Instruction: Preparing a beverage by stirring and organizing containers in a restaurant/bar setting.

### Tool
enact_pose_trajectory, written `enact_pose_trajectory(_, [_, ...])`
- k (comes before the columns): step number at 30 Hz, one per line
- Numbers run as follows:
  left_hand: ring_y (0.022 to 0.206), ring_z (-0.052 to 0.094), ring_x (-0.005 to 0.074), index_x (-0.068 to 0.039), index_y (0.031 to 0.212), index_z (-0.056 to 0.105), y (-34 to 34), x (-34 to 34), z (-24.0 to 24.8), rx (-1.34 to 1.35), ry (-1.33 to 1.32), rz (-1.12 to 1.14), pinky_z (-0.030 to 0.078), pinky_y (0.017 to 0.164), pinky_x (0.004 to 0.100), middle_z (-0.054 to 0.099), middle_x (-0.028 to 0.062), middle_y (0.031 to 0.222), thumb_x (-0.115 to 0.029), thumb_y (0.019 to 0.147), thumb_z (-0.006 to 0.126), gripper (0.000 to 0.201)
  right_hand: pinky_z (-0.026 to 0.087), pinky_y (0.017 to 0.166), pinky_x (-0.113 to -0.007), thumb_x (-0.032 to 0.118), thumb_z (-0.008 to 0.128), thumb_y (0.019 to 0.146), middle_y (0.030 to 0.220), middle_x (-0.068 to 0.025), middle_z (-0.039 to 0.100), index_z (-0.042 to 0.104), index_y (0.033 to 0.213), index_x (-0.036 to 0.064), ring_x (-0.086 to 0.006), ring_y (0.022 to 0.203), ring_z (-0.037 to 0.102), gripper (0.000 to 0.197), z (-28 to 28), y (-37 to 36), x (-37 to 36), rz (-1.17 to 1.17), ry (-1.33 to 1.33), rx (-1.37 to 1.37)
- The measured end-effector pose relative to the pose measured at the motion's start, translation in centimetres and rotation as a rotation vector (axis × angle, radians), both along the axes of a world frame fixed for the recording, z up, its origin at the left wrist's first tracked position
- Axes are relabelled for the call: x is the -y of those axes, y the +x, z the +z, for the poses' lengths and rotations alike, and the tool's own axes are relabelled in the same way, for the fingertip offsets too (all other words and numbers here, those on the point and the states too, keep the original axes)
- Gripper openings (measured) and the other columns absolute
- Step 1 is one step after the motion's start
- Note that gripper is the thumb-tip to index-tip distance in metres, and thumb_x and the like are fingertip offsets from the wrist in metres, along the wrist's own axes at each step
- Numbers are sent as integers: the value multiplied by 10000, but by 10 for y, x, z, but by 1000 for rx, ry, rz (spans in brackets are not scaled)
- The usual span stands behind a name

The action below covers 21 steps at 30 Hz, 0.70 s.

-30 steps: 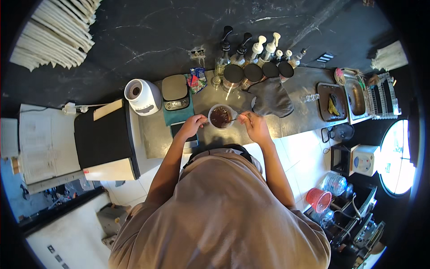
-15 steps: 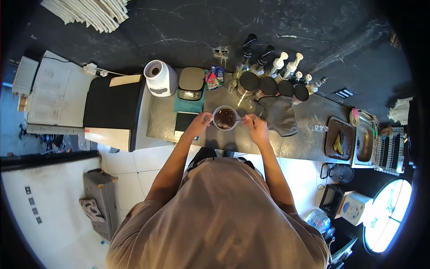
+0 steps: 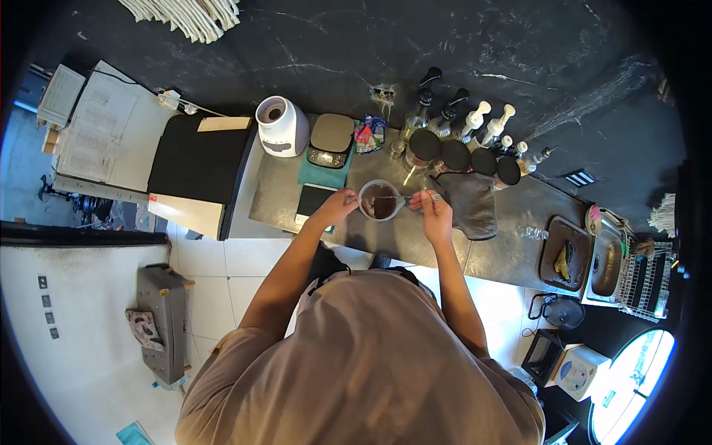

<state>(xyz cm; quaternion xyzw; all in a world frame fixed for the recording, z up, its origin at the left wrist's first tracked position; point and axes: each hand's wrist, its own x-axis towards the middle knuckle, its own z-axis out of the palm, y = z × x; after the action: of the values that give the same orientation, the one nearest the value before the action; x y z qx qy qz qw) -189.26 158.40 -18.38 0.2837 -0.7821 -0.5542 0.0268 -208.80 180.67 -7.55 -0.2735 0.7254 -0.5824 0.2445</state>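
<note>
A round, clear-walled cup (image 3: pixel 368 214) with dark brown liquid (image 3: pixel 384 207) in it stands on the metal counter in front of me. My left hand (image 3: pixel 339 207) closes its fingertips on the cup's left rim. On the other side, my right hand (image 3: pixel 434 213) pinches a thin spoon (image 3: pixel 397 197) whose far end reaches into the cup. The spoon's tip is hidden in the liquid. Some lighter brown matter lies along the left inside of the cup.
Behind the cup stand a kitchen scale (image 3: pixel 332 133), a white blender base (image 3: pixel 282 127), colourful sachets (image 3: pixel 369 135), black-lidded jars (image 3: pixel 424 144) and pump bottles (image 3: pixel 475 119). A dark cloth (image 3: pixel 473 209) lies to the right, before a brown tray (image 3: pixel 550 252) and a sink (image 3: pixel 607 259). A tablet-like device (image 3: pixel 314 200) lies left.
The view has turned slightly, so the counter sits differently in it. Both hands keep their holds. The spoon and the liquid's surface have shifted in the cup.
</note>
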Motion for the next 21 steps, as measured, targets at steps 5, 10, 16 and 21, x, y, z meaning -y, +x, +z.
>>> enact_pose_trajectory(5, [767, 626, 159, 1, 1090, 598, -3, 12, 12, 17, 154, -82, 518, 693, 329, 663, 106, 935, -333, 945, 669, 372, 466, 667, -259, 270, 487, 1058, 835, -81, 721, 658, 964, -6, -132, 728, 671, 338, -6, 2, -16, -147, -87, 151])
enact_pose_trajectory(10, [749, 612, 123, -20, 1089, 593, -5, 23, 16, -37, 197, -143, 504, 693, 281, 625, 39, 891, -293, 981, 641, 297, 429, 668, -232, 286, 487, 1058, 846, -78, 725, 654, 982, 11, -119, 736, 674, 331, 9, 21, -22, -295, -126, 148])
enact_pose_trajectory(16, [725, 617, 114, -25, 1066, 619, -13, 44, 28, 13, 118, -255, 501, 682, 277, 623, 31, 885, -280, 983, 638, 269, 507, 748, -285, 227, 493, 1053, 814, -84, 699, 647, 959, -21, -146, 752, 664, 307, 16, 52, -13, -384, -4, 30])
enact_pose_trajectory(21, [734, 614, 112, -25, 1078, 616, -11, 45, 27, -3, 156, -257, 497, 686, 273, 625, 27, 885, -287, 980, 640, 281, 514, 728, -285, 205, 498, 1047, 814, -92, 703, 655, 943, -32, -154, 752, 676, 302, 24, 59, 0, -383, 35, -91])
